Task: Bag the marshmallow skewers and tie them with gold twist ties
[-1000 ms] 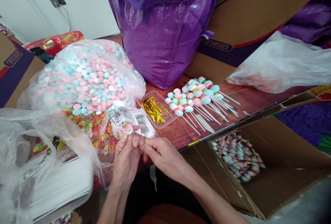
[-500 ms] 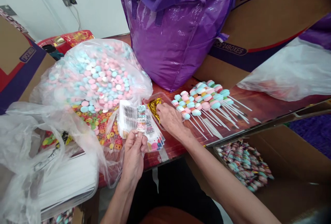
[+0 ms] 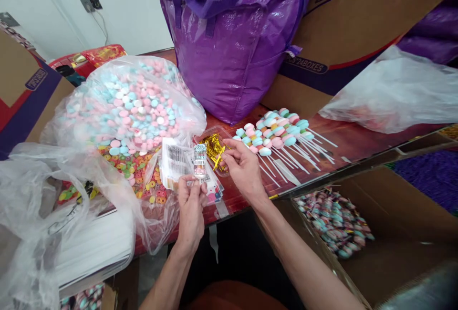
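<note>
My left hand (image 3: 191,205) pinches the lower end of a bagged candy stick (image 3: 199,161) and holds it upright over a stack of small printed bags (image 3: 179,164). My right hand (image 3: 243,167) pinches a gold twist tie (image 3: 219,156) just lifted from the clear tray of gold ties (image 3: 214,143). To the right lies a pile of pastel candy sticks (image 3: 279,131) with white stems on the red wooden table (image 3: 343,140).
A big clear bag of pink and blue candies (image 3: 125,105) and colourful ring candies (image 3: 132,167) sits at left. A purple tote bag (image 3: 232,47) stands behind. An open cardboard box (image 3: 393,214) at right holds wrapped sticks (image 3: 332,222). Loose plastic (image 3: 32,195) lies at the near left.
My right hand left my left hand, reached into the tray of gold ties and now lifts one out. My left hand raised the bagged candy stick upright.
</note>
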### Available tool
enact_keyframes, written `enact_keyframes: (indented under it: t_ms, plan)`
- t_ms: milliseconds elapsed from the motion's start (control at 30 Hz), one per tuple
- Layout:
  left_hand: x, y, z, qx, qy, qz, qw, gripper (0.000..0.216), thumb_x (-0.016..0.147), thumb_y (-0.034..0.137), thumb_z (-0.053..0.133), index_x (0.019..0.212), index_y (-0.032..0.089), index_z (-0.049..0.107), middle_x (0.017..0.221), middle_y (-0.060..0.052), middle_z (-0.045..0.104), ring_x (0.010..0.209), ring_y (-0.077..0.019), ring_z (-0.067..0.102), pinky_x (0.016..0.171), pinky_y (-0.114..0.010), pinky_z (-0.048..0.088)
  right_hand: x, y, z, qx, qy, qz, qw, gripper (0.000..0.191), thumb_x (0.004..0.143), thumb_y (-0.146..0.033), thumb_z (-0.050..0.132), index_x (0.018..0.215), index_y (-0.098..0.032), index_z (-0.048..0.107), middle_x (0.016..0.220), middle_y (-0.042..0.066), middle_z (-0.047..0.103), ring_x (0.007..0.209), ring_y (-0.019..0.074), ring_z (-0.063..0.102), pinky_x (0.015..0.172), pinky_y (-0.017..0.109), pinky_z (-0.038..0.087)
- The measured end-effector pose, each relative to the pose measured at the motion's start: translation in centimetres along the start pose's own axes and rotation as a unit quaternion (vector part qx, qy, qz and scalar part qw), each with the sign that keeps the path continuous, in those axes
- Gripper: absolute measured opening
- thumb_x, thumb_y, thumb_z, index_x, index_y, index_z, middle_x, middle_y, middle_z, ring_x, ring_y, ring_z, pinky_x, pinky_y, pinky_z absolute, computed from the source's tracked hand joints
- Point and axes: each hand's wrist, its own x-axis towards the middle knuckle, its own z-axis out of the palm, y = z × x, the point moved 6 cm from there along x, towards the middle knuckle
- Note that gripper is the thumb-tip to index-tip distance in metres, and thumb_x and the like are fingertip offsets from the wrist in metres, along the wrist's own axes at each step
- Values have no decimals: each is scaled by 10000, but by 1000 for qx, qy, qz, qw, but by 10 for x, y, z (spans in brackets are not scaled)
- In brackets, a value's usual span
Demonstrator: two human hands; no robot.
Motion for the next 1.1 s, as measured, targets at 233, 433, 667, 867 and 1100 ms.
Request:
enact_keyframes:
  t_ms: [233,433,667,867,1100]
  plan:
    - [0,7,-2,-19,-12,1,1000,259,777,300,708,892,231,486,670,67,542,461,-33,307,480,-173,201,18,-11,8,-297,-57,-86,949,475,812,-67,491,1240,-190,657,826,39,756,697,189,662,734,309,498]
    - [1,6,-4,-39,-10,-10,999,256,776,284,703,889,229,480,662,71,535,456,-30,297,471,-170,185,19,-3,6,-354,-61,-106,927,368,848,-60,473,1105,-153,718,904,79,756,806,210,674,774,315,488]
    - [3,9,-12,-39,16,-4,999,275,771,269,719,893,227,475,667,71,539,462,-31,311,466,-157,199,7,-18,13,-401,-173,-135,890,204,903,-114,546,827,-171,726,883,69,703,840,190,633,769,287,440]
    - [1,10,-11,-38,12,3,999,327,827,396,718,841,218,444,675,62,549,460,-25,309,459,-146,211,-43,-23,22,-515,-230,-97,820,178,958,-135,524,924,-184,692,911,76,681,784,186,643,602,269,362]
    - [2,8,-10,-30,5,25,999,363,779,436,774,822,187,515,648,57,537,464,-21,325,437,-126,215,-74,-4,44,-594,-275,-61,754,231,965,-101,513,1123,-210,642,1085,101,664,917,211,681,579,243,400]
